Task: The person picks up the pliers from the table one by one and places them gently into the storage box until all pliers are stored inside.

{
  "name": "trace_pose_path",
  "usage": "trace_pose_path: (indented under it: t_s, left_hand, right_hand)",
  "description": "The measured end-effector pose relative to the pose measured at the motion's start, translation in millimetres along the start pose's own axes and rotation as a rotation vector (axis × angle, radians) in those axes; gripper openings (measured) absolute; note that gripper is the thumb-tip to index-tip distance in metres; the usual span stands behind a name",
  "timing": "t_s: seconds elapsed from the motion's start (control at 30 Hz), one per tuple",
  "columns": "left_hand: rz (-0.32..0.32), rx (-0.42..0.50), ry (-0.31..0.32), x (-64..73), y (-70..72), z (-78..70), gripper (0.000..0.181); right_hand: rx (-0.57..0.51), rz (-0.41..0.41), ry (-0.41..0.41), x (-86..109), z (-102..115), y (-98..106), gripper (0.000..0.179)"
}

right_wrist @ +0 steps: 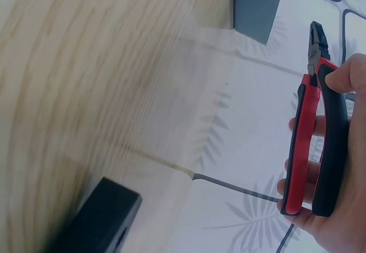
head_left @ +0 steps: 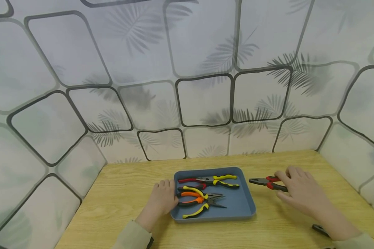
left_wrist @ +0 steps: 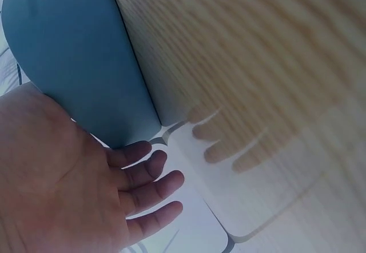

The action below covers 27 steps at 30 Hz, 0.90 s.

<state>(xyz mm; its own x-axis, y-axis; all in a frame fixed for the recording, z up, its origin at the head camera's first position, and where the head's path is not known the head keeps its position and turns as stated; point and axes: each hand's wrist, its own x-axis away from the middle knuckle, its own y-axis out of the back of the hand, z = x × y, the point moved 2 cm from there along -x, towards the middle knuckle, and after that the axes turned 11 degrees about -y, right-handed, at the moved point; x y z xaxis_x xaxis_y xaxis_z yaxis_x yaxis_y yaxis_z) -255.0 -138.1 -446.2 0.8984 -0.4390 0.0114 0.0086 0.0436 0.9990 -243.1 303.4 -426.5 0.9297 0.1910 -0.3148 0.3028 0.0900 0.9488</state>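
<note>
My right hand [head_left: 305, 192] grips red-and-black pliers [head_left: 258, 181] by the handles, raised to the right of a blue-grey tray [head_left: 238, 204]. Their dark head points left at the tray. In the right wrist view the thumb presses one black-and-red handle [right_wrist: 333, 150] and fingers curl behind the other. My left hand [head_left: 163, 197] rests against the tray's left side, fingers extended and loosely bent, as the left wrist view shows. Inside the tray lie several pliers: yellow-and-black ones [head_left: 227, 184] at the back, orange-handled ones [head_left: 190, 194] and yellow-handled ones [head_left: 195, 212] overlapping in front.
Another pair of pliers [head_left: 320, 229] lies at the lower right of the wooden table [head_left: 118, 200], partly hidden under my right forearm. Patterned cloth walls [head_left: 205, 100] enclose the table at the back and both sides.
</note>
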Motion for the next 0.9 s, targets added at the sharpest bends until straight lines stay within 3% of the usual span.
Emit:
trace_pose_path:
  t_s: [0.57,0.9]
  left_hand:
    - [0.022,-0.011,0.005,-1.3,-3.9,-0.6,0.045]
    - [0.003,-0.014,-0.004,-1.0,-3.7,-0.3,0.044]
  right_hand:
    - [-0.009,0.077,-0.007,-1.2,11.6,-3.6,0.045]
    - [-0.035,0.051,-0.007,-4.7,20.8,-2.5,0.048]
